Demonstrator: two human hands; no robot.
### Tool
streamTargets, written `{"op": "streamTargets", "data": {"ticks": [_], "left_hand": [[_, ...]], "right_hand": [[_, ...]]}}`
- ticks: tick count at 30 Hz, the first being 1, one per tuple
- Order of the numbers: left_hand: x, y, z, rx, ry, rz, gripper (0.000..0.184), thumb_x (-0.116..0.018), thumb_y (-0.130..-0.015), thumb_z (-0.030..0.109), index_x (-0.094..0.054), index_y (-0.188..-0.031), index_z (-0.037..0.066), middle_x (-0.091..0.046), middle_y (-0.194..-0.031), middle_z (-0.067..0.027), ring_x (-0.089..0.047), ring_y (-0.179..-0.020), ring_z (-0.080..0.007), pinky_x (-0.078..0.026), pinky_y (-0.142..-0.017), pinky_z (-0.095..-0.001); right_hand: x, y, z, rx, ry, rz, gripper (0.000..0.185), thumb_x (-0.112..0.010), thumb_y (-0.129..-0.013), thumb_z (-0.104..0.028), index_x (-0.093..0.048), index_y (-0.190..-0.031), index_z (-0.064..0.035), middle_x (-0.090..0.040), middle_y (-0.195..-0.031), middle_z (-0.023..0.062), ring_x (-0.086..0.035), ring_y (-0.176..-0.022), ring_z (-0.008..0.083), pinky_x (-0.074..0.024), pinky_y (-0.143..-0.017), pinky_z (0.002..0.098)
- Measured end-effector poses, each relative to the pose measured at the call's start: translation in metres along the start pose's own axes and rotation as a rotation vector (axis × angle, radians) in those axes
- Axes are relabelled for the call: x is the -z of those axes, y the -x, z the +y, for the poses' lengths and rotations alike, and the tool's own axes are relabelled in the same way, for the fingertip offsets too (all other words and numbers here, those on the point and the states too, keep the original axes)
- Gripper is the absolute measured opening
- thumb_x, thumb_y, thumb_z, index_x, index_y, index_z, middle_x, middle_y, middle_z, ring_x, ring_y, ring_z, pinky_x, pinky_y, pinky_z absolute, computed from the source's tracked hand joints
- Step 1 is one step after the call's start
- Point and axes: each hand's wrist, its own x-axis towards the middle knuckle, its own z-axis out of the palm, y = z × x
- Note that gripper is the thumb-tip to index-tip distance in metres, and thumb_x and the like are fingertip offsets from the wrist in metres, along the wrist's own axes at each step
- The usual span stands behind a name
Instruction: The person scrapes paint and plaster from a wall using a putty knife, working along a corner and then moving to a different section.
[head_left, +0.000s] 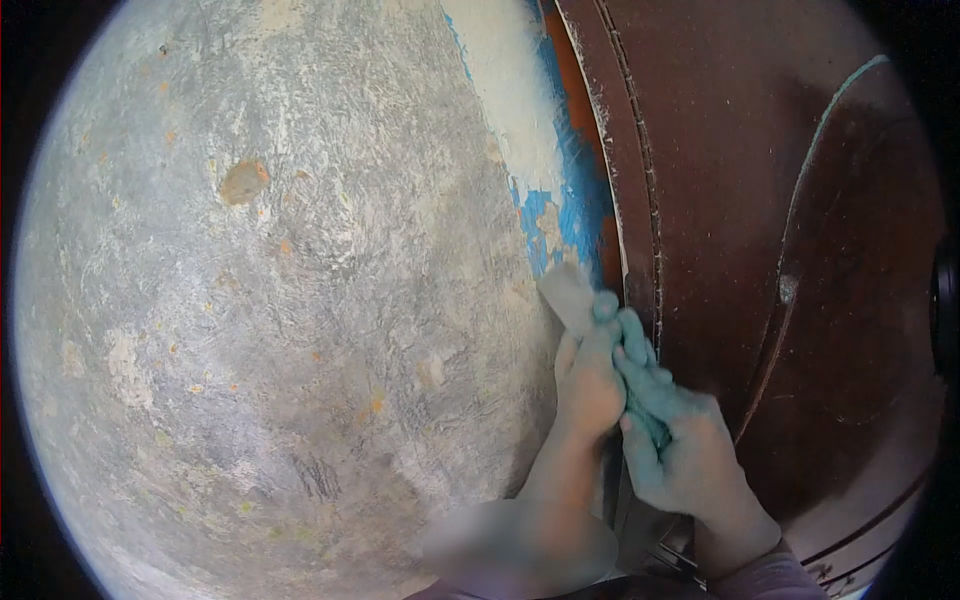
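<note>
A scraper with a broad, flat blade (567,297) points up and left, its edge against the wall where blue paint and bare patches meet. My left hand (592,385) is closed around it just behind the blade. Close by on the right, my right hand (690,450) is also closed, with its fingers wrapped around the scraper's rear end beside the left hand. The handle is mostly hidden by my fingers. Blue-green dust or paint coats both hands. Above the blade, a strip of blue paint (580,180) runs upward beside a cream patch (520,110).
A rough grey scraped wall (300,280) with a round tan spot (245,182) fills the left side. Along the right stands a dark brown wooden panel (720,180) with a raised seam (640,150). A pale curved line (820,120) crosses the panel.
</note>
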Motion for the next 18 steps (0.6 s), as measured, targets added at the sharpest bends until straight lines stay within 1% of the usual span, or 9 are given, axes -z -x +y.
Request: {"op": "streamTargets", "data": {"ticks": [2,5,7,8,10,11,13,16,18], "left_hand": [[0.007,-0.003,-0.005,-0.003,0.075,-0.090,0.011,-0.041,-0.082,0.013,-0.047,-0.092,0.010,-0.049,-0.067,-0.0031,-0.052,-0.051,-0.0163,-0.047,-0.044,-0.0287],[-0.004,-0.003,0.002,0.069,0.040,-0.058,0.010,-0.041,-0.085,0.012,-0.047,-0.090,0.007,-0.050,-0.069,-0.0059,-0.055,-0.056,-0.0183,-0.051,-0.049,-0.0334],[-0.012,-0.002,0.002,-0.027,0.030,-0.015,0.012,-0.041,-0.085,0.012,-0.047,-0.094,0.007,-0.050,-0.068,-0.0057,-0.055,-0.056,-0.0178,-0.051,-0.048,-0.0330],[-0.010,0.001,0.002,-0.020,0.034,-0.012,0.012,-0.041,-0.085,0.012,-0.047,-0.094,0.007,-0.050,-0.068,-0.0057,-0.055,-0.056,-0.0178,-0.051,-0.048,-0.0330],[-0.005,0.008,0.001,0.100,-0.017,0.067,0.011,-0.041,-0.086,0.012,-0.047,-0.093,0.008,-0.049,-0.068,-0.0051,-0.054,-0.055,-0.0170,-0.051,-0.048,-0.0323],[-0.002,0.006,-0.001,0.098,-0.020,0.059,0.011,-0.041,-0.086,0.012,-0.047,-0.093,0.008,-0.049,-0.068,-0.0051,-0.054,-0.055,-0.0170,-0.051,-0.048,-0.0323],[0.005,0.001,-0.002,-0.006,0.010,-0.090,0.010,-0.041,-0.086,0.012,-0.047,-0.093,0.009,-0.049,-0.068,-0.0045,-0.053,-0.054,-0.0165,-0.052,-0.048,-0.0323],[-0.010,-0.003,0.017,0.053,-0.111,0.004,0.010,-0.040,-0.086,0.012,-0.045,-0.094,0.010,-0.049,-0.068,-0.0041,-0.053,-0.054,-0.0160,-0.051,-0.047,-0.0317],[-0.014,0.002,0.013,0.002,-0.129,0.038,0.011,-0.041,-0.085,0.013,-0.048,-0.092,0.009,-0.050,-0.069,-0.0041,-0.053,-0.055,-0.0154,-0.049,-0.047,-0.0294]], "right_hand": [[-0.002,0.000,0.002,0.035,0.015,0.020,0.048,-0.052,-0.073,-0.003,-0.051,-0.121,-0.0023,-0.059,-0.092,0.0268,-0.062,-0.071,0.0357,-0.0510,-0.063,0.0378],[0.008,-0.007,-0.005,0.007,0.100,-0.012,0.048,-0.052,-0.073,-0.003,-0.051,-0.121,-0.0015,-0.059,-0.093,0.0268,-0.062,-0.071,0.0351,-0.0516,-0.064,0.0378],[0.019,-0.012,-0.013,-0.118,0.075,-0.122,0.049,-0.053,-0.072,-0.003,-0.052,-0.121,-0.0016,-0.059,-0.093,0.0268,-0.062,-0.071,0.0351,-0.0520,-0.066,0.0381],[0.016,-0.007,-0.009,-0.126,0.077,-0.125,0.049,-0.053,-0.072,-0.003,-0.052,-0.121,-0.0016,-0.059,-0.093,0.0268,-0.062,-0.071,0.0351,-0.0520,-0.066,0.0381],[0.003,0.003,0.004,0.047,0.093,-0.007,0.050,-0.054,-0.072,-0.005,-0.051,-0.122,-0.0021,-0.059,-0.093,0.0267,-0.061,-0.070,0.0352,-0.0516,-0.065,0.0394],[0.002,0.003,0.006,0.050,0.095,0.001,0.050,-0.054,-0.072,-0.005,-0.051,-0.122,-0.0021,-0.059,-0.093,0.0267,-0.061,-0.070,0.0352,-0.0516,-0.065,0.0394],[-0.001,0.003,0.008,0.024,0.044,-0.009,0.051,-0.054,-0.072,-0.006,-0.049,-0.123,-0.0028,-0.059,-0.093,0.0263,-0.062,-0.071,0.0350,-0.0518,-0.066,0.0397],[-0.002,-0.010,0.006,0.036,0.054,0.001,0.051,-0.053,-0.073,-0.006,-0.048,-0.124,-0.0026,-0.059,-0.094,0.0265,-0.062,-0.071,0.0345,-0.0520,-0.065,0.0396],[0.004,-0.005,0.000,0.036,0.077,-0.022,0.051,-0.053,-0.073,-0.006,-0.049,-0.123,-0.0026,-0.059,-0.092,0.0262,-0.062,-0.070,0.0346,-0.0520,-0.064,0.0396]]}}
